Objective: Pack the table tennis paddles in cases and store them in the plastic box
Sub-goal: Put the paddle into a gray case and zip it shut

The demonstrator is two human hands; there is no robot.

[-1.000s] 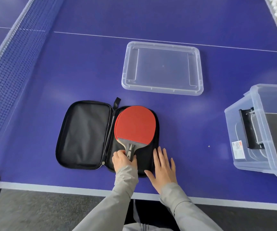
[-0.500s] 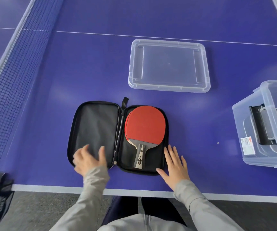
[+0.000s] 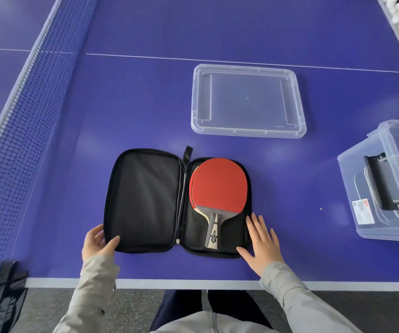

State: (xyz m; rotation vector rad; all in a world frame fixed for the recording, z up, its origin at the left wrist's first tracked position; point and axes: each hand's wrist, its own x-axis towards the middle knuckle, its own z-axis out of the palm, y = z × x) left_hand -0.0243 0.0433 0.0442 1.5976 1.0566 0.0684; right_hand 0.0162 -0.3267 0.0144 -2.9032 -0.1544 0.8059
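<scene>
Head view, landmark: black zip-up fabric case (image 3: 145,200), lying open flat on the blue table tennis table (image 3: 121,92), near its front edge.
Paddle: red-faced wooden table tennis paddle (image 3: 219,186) lies in the case's right half, handle toward the person. A second red edge shows under its left side.
Left hand (image 3: 96,241): grips the case's near-left corner, thumb on the lining, fingers round the outer edge.
Right hand (image 3: 261,241): flat and spread, fingers apart, touching the case's near-right edge and holding nothing.
Lid: clear flat plastic lid (image 3: 246,133) lies beyond the case, apart from it.
Box: clear plastic storage box (image 3: 361,188) stands well right of the case, with something black inside.
Net: dark blue net (image 3: 13,116) runs left of the case.
</scene>
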